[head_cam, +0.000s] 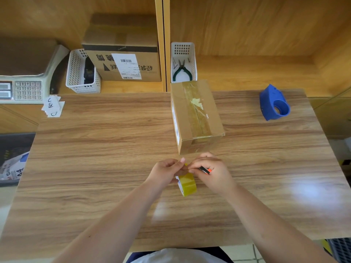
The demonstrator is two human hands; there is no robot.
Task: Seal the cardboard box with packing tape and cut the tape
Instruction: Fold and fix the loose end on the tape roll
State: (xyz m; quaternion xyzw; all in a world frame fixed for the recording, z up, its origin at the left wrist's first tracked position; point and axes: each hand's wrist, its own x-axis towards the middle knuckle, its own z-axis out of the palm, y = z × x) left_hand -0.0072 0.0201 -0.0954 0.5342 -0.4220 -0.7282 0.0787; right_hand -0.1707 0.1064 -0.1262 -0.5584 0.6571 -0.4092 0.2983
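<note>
A small cardboard box point(195, 114) stands on the wooden table point(95, 149), with yellowish tape along its top seam and down its near face. Just in front of it, above the table, my left hand point(165, 172) grips a roll of yellowish packing tape point(187, 184) held on edge. My right hand point(210, 170) meets it at the top of the roll, pinching there, and holds a small black and orange cutter point(205, 170) between its fingers. The tape's free end is hidden by the fingers.
A blue tape dispenser point(274, 103) lies at the table's far right. Behind the table are a white basket with green pliers point(182, 71), a larger labelled carton point(123, 59), another white basket point(81, 73), a scale with keypad point(26, 88) and paper slips point(53, 107).
</note>
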